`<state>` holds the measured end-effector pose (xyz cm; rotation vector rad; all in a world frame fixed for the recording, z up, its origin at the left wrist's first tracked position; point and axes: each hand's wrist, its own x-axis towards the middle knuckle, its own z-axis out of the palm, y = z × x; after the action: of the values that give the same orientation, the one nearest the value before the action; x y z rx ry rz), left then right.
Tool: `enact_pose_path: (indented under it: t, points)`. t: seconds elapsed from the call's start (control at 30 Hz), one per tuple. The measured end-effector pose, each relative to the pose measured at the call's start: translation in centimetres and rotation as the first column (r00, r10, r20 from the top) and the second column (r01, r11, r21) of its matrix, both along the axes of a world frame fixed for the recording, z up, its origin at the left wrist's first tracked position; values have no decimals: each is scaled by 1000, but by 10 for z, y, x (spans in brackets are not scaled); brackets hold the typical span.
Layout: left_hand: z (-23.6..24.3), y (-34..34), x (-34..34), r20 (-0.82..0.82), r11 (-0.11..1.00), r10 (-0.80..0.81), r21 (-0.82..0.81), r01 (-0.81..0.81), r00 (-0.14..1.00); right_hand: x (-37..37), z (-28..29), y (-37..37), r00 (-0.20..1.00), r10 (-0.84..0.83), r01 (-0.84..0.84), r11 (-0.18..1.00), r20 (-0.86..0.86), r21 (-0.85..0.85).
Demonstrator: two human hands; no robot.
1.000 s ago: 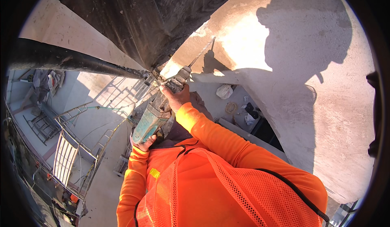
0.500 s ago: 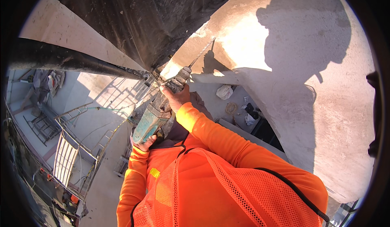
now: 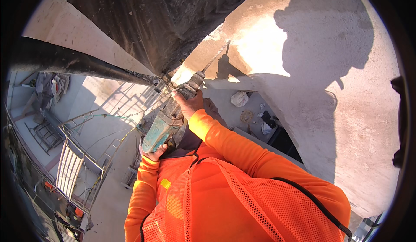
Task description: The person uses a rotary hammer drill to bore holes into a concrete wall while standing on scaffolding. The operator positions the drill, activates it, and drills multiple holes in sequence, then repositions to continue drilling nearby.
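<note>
Hands in orange sleeves are gripping a teal rotary hammer drill (image 3: pixel 167 123) high above a building site, its body slanting up from lower left to upper right across the middle of the view. The right hand (image 3: pixel 187 104) is wrapping the front of the tool just behind the chuck, fingers curled tight around the dark neck. The left hand (image 3: pixel 152 152) is cupping the rear end of the teal housing from below, fingers closed around it. A long spiral drill bit (image 3: pixel 215 58) is running up from the chuck, its tip meeting the pale concrete wall (image 3: pixel 346 125) where sunlight is striking. The shadow (image 3: pixel 323 30) of a person in a hard hat is falling across that wall, upper right. A dark, rough slab (image 3: pixel 160 21) is hanging overhead, and a black pipe (image 3: pixel 69 62) is crossing from the left edge toward the drill's nose. An orange mesh vest (image 3: pixel 242 203) is filling the lower part of the view. Far below, metal scaffold frames (image 3: pixel 73 164) are standing on a grey floor at left, while a white bag (image 3: pixel 239 98) and scattered debris are lying on the ground just right of the hands.
</note>
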<state>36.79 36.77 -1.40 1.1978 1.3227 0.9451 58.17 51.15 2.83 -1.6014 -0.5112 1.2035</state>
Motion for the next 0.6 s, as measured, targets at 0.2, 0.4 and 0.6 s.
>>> enact_pose_path:
  t: [0.2, 0.4, 0.6]
  points:
    - [1, -1, 0, -10, 1000, 4, -12, -4, 1000, 1, -6, 0, 999, 1, 0, 1000, 47, -17]
    - [5, 3, 2, 49, 999, -5, -38, 7, 999, 2, -6, 2, 995, -19, 23, 999, 97, -45]
    - [4, 2, 1, -24, 1000, -22, -1, 22, 999, 3, 3, 2, 994, 10, -2, 998, 111, -67]
